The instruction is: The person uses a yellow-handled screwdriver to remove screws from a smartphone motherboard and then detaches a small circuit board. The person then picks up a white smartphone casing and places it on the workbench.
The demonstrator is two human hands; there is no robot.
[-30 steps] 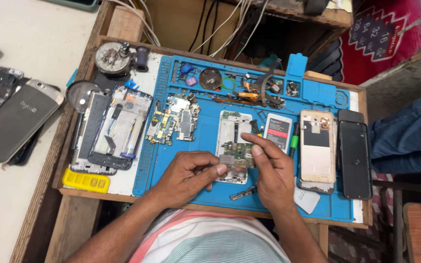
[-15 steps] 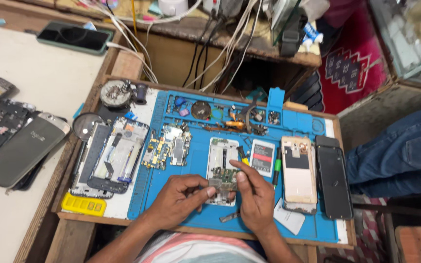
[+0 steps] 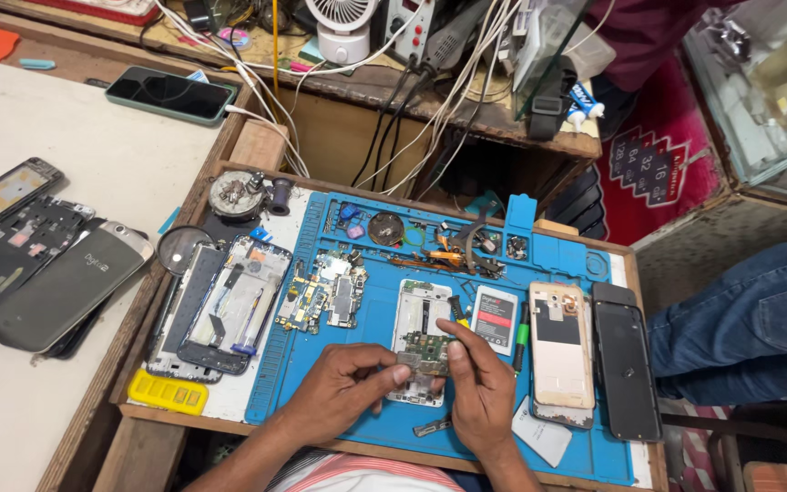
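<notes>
An opened white phone (image 3: 421, 314) with its circuit board exposed lies on the blue repair mat (image 3: 384, 419). My left hand (image 3: 343, 392) pinches the phone's lower left part, fingertips on the board. My right hand (image 3: 475, 387) rests over its right side with the index finger pointing up along the edge; whether it holds a small tool I cannot tell. A white battery (image 3: 494, 319) lies just right of the phone.
Loose circuit boards (image 3: 325, 296) and a stripped phone frame (image 3: 234, 305) lie left. A gold back cover (image 3: 559, 346), a black phone (image 3: 626, 360), a yellow tray (image 3: 168, 392), tweezers and parts (image 3: 453, 251) share the bench. Another person's blue-jeaned leg (image 3: 740, 319) is right. Phones lie on the left table.
The camera has tilted up and pulled back, showing more of the cluttered shelf with cables and a fan. Both hands stay on the white phone with little change.
</notes>
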